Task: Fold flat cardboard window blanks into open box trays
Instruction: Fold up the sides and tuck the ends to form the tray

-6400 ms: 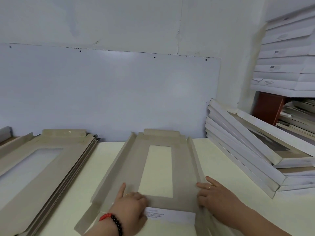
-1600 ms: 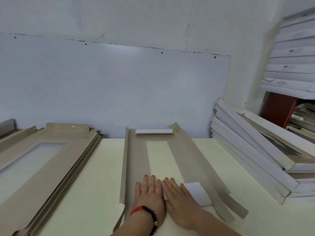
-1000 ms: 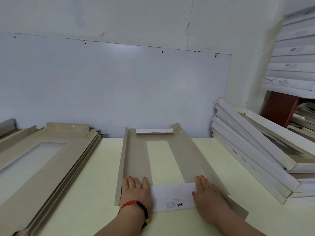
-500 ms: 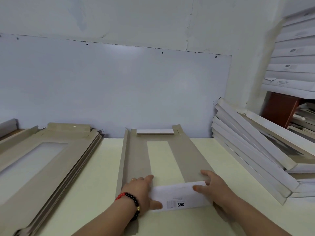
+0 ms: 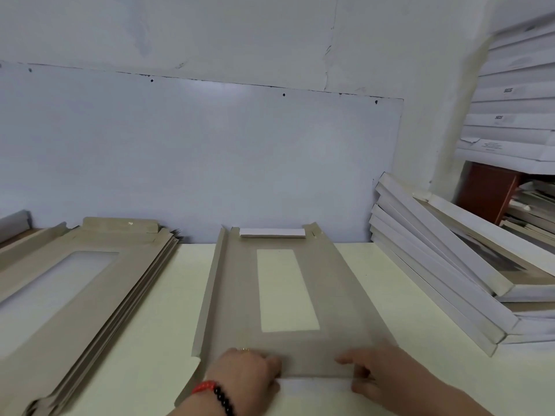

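head | both hands (image 5: 303, 375) grip cardboard blank (image 5: 240, 295) near edge

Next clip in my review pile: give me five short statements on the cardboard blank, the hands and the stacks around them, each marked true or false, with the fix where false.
1. Both hands grip the near end of the cardboard blank. True: left hand, right hand.
2. The blank's window is round. False: it is a tall rectangle showing the pale table through it.
3. A stack of flat blanks lies left of the one being worked on. True.
4. The bead bracelet is on the right wrist. False: it is on the left wrist.
5. The white folded boxes at the right stand neatly upright. False: they lie stacked and slanted.
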`<action>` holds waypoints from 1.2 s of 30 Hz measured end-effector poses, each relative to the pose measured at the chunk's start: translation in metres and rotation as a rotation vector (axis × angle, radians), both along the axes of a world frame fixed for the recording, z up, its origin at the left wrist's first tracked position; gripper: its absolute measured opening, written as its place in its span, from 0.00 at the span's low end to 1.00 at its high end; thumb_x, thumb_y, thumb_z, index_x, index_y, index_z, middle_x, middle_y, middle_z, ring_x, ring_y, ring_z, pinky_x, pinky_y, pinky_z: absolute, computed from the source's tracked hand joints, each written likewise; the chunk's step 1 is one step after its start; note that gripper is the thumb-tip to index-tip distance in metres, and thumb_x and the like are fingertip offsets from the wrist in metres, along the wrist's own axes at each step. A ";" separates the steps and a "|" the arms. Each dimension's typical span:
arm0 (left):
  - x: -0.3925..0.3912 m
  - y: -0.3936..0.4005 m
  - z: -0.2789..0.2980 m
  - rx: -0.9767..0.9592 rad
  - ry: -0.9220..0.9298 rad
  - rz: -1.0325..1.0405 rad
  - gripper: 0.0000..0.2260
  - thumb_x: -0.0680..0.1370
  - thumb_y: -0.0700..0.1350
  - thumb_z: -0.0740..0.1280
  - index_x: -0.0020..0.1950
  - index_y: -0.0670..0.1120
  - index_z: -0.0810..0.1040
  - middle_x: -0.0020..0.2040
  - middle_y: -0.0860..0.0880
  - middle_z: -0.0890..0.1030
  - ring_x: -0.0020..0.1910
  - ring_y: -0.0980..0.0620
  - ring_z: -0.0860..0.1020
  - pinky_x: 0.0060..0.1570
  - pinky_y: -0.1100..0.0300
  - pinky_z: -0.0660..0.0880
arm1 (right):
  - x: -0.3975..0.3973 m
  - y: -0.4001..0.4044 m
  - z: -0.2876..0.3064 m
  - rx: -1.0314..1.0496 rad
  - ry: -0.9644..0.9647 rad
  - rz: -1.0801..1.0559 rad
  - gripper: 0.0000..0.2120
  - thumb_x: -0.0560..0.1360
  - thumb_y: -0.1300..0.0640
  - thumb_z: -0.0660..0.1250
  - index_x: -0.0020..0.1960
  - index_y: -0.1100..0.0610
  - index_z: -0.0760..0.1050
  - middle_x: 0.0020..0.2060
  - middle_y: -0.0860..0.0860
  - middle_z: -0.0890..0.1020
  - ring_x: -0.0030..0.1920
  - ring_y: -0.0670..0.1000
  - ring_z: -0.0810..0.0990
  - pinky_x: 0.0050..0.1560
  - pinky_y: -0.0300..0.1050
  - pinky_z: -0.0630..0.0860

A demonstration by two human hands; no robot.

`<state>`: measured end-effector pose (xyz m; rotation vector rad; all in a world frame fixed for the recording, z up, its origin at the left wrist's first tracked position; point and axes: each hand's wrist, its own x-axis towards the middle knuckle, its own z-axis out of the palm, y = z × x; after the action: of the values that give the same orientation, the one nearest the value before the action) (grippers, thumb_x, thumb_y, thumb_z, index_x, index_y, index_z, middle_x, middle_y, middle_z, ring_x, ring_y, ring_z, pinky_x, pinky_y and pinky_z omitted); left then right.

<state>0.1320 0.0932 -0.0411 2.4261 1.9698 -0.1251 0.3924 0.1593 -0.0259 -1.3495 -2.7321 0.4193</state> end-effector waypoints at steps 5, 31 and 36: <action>0.005 0.002 -0.005 0.005 0.008 0.055 0.14 0.76 0.43 0.57 0.61 0.49 0.70 0.58 0.46 0.78 0.59 0.44 0.75 0.57 0.54 0.68 | -0.020 -0.002 -0.006 0.159 -0.083 -0.011 0.19 0.78 0.38 0.56 0.67 0.39 0.69 0.60 0.42 0.80 0.60 0.46 0.77 0.58 0.40 0.72; -0.006 0.002 -0.018 0.259 0.102 0.027 0.18 0.71 0.41 0.55 0.60 0.47 0.73 0.57 0.42 0.74 0.59 0.42 0.72 0.65 0.47 0.67 | -0.018 0.003 -0.041 0.555 -0.126 -0.204 0.26 0.71 0.47 0.53 0.66 0.50 0.74 0.64 0.53 0.78 0.65 0.56 0.75 0.72 0.51 0.37; -0.005 -0.016 -0.014 0.271 0.010 -0.256 0.11 0.73 0.52 0.58 0.43 0.52 0.79 0.43 0.53 0.78 0.43 0.53 0.77 0.41 0.65 0.74 | -0.012 -0.002 -0.040 0.686 -0.045 0.157 0.22 0.61 0.49 0.74 0.55 0.46 0.79 0.48 0.45 0.85 0.45 0.48 0.85 0.53 0.42 0.76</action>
<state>0.1266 0.0771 -0.0553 2.8431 1.7727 0.1375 0.3800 0.1578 -0.0658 -0.9642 -2.6266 -0.5100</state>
